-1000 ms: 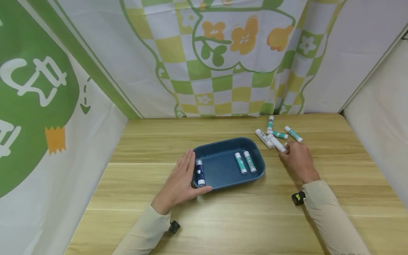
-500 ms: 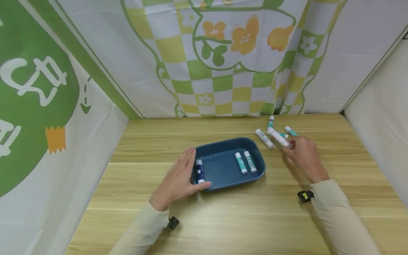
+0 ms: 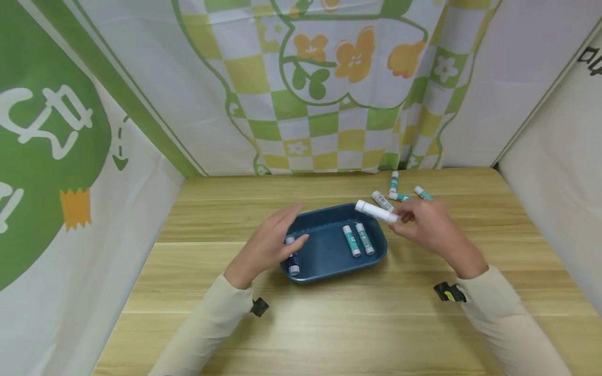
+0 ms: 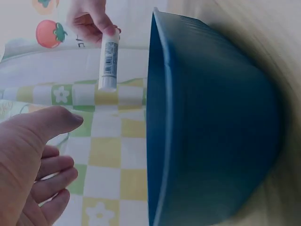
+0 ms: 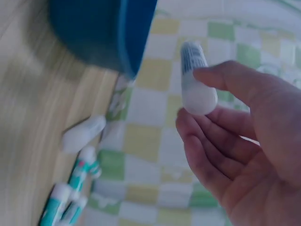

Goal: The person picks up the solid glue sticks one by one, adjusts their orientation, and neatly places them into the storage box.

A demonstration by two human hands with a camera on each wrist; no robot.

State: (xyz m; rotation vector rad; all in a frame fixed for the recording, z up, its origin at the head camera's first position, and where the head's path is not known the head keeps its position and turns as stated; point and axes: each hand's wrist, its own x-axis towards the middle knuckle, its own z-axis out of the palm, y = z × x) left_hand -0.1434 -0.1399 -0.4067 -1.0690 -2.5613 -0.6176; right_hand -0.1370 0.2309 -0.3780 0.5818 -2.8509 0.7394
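Note:
My right hand (image 3: pixel 435 230) pinches one end of a white glue stick (image 3: pixel 376 211) between thumb and fingers, lifted over the right back rim of a blue plastic tray (image 3: pixel 336 271). A printed barcode label shows on this glue stick (image 4: pixel 109 66) in the left wrist view. My left hand (image 3: pixel 263 248) hovers at the tray's left end, thumb spread from straight fingers; the left wrist view shows it apart from the wall. In the tray lie a dark blue glue stick (image 3: pixel 293 265) at the left and two green-and-white glue sticks (image 3: pixel 351 241) side by side at the right.
Behind the tray's right end, a white glue stick (image 3: pixel 382 200) and several green-and-white glue sticks (image 3: pixel 394 183) lie loose on the wooden table (image 3: pixel 348 324). A checked curtain (image 3: pixel 324 125) hangs along the table's back edge.
My right hand has lifted the white glue stick from the loose group and brought it left to the tray's rim. My left hand has let go of the tray's left end and risen.

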